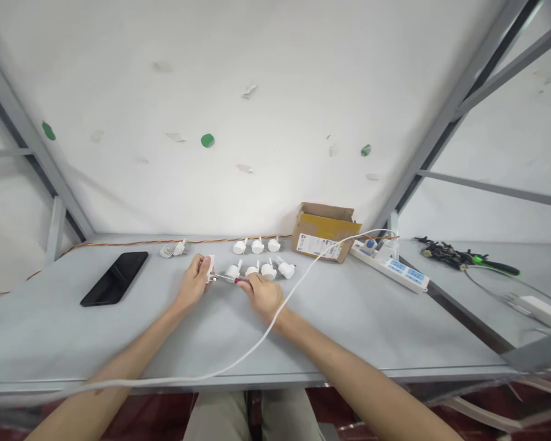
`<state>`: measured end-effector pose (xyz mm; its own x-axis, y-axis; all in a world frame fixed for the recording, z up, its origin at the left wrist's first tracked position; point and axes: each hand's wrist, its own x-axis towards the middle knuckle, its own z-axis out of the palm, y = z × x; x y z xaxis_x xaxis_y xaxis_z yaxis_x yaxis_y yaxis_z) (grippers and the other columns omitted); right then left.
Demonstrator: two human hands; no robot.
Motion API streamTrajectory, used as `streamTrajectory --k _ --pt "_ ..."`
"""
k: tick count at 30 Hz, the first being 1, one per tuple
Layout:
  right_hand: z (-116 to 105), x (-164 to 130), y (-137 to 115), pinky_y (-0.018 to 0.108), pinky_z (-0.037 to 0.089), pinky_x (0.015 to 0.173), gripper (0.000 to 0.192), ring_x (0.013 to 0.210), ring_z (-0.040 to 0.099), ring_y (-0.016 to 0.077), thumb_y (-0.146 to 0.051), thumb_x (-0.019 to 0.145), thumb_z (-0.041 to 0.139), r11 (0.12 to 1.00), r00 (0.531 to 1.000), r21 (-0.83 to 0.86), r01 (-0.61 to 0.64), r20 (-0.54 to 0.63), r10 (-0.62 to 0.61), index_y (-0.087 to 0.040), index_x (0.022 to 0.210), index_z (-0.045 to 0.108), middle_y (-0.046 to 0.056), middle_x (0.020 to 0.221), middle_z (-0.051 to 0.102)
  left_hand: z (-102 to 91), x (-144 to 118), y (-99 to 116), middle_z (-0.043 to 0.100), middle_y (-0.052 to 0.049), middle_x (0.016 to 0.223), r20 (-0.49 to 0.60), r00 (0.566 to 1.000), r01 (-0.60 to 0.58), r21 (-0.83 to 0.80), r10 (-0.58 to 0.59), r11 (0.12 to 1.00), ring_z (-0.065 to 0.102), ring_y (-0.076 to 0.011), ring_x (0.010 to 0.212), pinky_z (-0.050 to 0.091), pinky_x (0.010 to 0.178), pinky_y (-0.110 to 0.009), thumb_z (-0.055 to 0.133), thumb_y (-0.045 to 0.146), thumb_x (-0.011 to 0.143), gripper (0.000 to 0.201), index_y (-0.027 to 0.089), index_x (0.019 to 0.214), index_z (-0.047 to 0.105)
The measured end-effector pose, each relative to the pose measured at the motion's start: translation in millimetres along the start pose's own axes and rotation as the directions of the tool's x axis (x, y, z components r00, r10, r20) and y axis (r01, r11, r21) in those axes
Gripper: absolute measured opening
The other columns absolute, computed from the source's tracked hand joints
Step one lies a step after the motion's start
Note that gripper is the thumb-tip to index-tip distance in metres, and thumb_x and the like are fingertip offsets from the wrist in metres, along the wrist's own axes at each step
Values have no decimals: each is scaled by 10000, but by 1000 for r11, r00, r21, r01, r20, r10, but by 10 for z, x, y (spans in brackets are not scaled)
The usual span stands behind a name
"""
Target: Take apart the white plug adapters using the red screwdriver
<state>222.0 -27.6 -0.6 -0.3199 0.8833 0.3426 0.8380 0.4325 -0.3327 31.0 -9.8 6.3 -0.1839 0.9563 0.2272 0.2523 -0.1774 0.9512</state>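
Grey tabletop [349, 318] stretches out under a slanted white panel, framed by grey metal struts. On that panel sit three green dots, one at the left edge, one near the middle and one toward the right.

Two bare hands meet near the middle of the table. The left hand [193, 283] is closed around one small white plug [210, 268], holding it just above the surface. The right hand [262, 295] grips one screwdriver [232, 279] with a red handle, its thin metal shaft pointing left and its tip touching the held plug.

Just behind the hands lie more white plugs: a near row of four [259, 269] and a far row of three [257, 246]. Off to the left of these lie two more white pieces [173, 249], close together.

One black phone [114, 278] lies flat at the left. One open cardboard box [325, 233] stands at the back right, with one white power strip [392, 264] beside it. One white cable [298, 283] runs from the strip across the table toward the near edge, passing under the right wrist. One thin orange wire [133, 242] follows the back edge. A bundle of dark cables [447, 252] rests on the neighbouring table at the right.
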Motion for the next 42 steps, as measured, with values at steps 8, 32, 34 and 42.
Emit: streamTrajectory --k 8,32,34,42 --pt "91 -11 -40 255 426 599 239 818 663 195 -352 947 430 999 999 31 25 -35 -24 -177 1083 522 98 1024 677 -25 97 -33 477 50 588 55 998 9 -41 -7 999 374 -74 440 303 440 -203 387 533 884 360 209 731 409" --pt "-35 -55 64 275 432 610 217 760 673 207 -302 925 486 948 990 292 -126 92 103 -184 1106 487 62 929 703 -64 63 -179 612 1 783 29 1000 -3 305 -7 952 552 -138 563 452 502 -263 536 544 784 382 226 973 436" --pt "-21 -37 88 291 447 639 164 810 674 217 -295 943 457 950 992 288 -121 65 106 -189 1052 520 65 961 701 -61 52 -176 599 10 725 24 1000 -15 331 7 944 554 -143 545 446 484 -261 539 542 777 383 222 968 445" --pt "-1 9 125 284 448 633 207 804 673 201 -383 944 460 970 996 224 -93 8 94 -222 987 583 53 970 703 -68 21 -168 589 12 717 -6 1000 -6 337 8 941 565 -150 567 458 510 -270 535 543 793 391 223 993 434"
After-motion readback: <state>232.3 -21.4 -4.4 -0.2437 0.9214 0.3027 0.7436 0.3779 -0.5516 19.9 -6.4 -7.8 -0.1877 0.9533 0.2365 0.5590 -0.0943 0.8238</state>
